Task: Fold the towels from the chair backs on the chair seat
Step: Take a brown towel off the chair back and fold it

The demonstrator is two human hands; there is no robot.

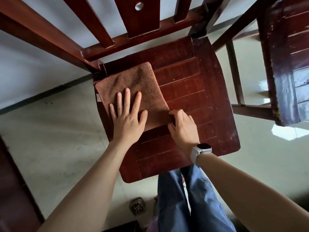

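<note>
Nearest to the camera are the person's legs in blue trousers (189, 201), and a shoe (137, 205) stands on the pale floor (55, 148) just left of them. Two bare forearms reach forward over the chair seat (189, 101); the right one carries a white watch (199, 150) at the wrist. The left hand (127, 114) lies flat on the brown towel (133, 84) with its fingers straight and spread, pressing it down. The right hand (183, 124) has curled fingers and pinches the near right corner of the towel. The towel is folded and lies on the left back part of the seat, its left edge at the seat's edge. Behind it rises the chair back (133, 19) with wooden slats. A second chair (287, 64) stands on the right, well apart from the towel
</note>
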